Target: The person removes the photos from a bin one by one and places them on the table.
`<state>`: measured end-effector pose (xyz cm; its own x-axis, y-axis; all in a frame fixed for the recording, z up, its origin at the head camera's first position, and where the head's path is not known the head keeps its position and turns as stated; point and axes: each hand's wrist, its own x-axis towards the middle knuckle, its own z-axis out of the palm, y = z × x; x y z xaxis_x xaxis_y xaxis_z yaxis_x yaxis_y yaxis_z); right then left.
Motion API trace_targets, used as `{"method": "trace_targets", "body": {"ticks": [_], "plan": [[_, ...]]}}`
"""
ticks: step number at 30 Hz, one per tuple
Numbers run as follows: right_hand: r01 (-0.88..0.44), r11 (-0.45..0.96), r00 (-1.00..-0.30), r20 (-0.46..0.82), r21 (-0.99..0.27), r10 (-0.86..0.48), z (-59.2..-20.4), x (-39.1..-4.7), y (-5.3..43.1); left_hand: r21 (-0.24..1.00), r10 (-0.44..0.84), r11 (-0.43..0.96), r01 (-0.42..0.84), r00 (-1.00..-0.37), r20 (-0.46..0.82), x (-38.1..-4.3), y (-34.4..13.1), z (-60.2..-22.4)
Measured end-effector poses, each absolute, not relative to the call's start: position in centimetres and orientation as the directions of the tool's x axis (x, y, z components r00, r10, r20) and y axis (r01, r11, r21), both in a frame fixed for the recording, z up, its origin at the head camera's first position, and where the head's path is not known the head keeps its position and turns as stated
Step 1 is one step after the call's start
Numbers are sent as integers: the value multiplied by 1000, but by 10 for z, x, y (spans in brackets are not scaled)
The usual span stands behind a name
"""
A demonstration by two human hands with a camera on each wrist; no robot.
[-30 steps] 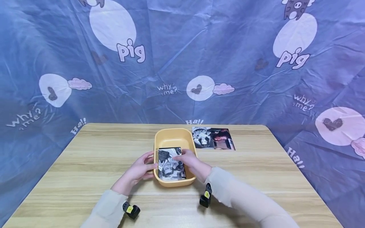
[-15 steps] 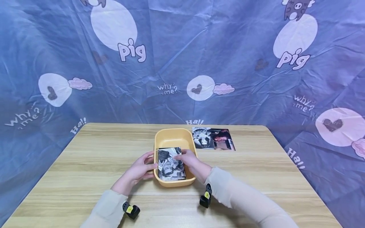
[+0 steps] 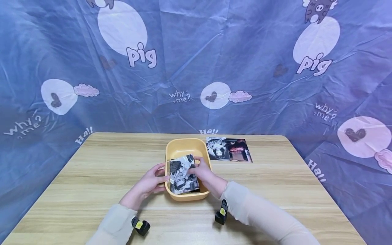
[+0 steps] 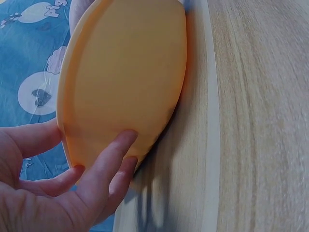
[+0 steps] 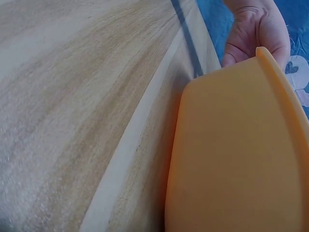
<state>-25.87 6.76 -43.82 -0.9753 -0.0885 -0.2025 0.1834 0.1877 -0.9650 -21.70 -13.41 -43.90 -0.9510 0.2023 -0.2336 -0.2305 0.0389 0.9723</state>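
Note:
A yellow plastic bin point(image 3: 183, 143) sits on the table. My left hand point(image 3: 152, 178) grips its left side, thumb over the rim; in the left wrist view the fingers point(image 4: 104, 169) of that hand lie against the outer wall. Inside the bin, my right hand point(image 3: 204, 174) pinches the right edge of a black-and-white photo point(image 3: 180, 175). This photo is turned askew over at least one other, whose dark corner point(image 3: 196, 190) shows at the lower right. In the right wrist view only my left hand point(image 5: 258, 34) appears, beyond the bin; my right hand is out of sight there.
Two more photos lie on the wooden table point(image 3: 116, 153) right of the bin: a black-and-white one point(image 3: 218, 148) and a dark one with red point(image 3: 238, 149). A blue printed cloth point(image 3: 183, 68) hangs behind the table edge.
The top photo in the bin has been turned askew by my right hand, baring the dark corner beneath. My left hand and the bin have stayed in place.

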Motion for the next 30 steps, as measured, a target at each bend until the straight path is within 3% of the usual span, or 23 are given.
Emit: {"method": "trace_targets", "body": {"ticks": [12, 20, 30], "plan": [[132, 167, -975, -158, -977, -155, -433, -259, 67, 971, 209, 41, -236, -948, -239, -221, -138, -437], [135, 160, -987, -147, -978, -63, -416, -266, 76, 969, 216, 40, -242, -945, -245, -222, -139, -436], [69, 26, -995, -67, -997, 74, -395, -292, 121, 970, 204, 45, -238, -948, -243, -221, -139, -437]]}}
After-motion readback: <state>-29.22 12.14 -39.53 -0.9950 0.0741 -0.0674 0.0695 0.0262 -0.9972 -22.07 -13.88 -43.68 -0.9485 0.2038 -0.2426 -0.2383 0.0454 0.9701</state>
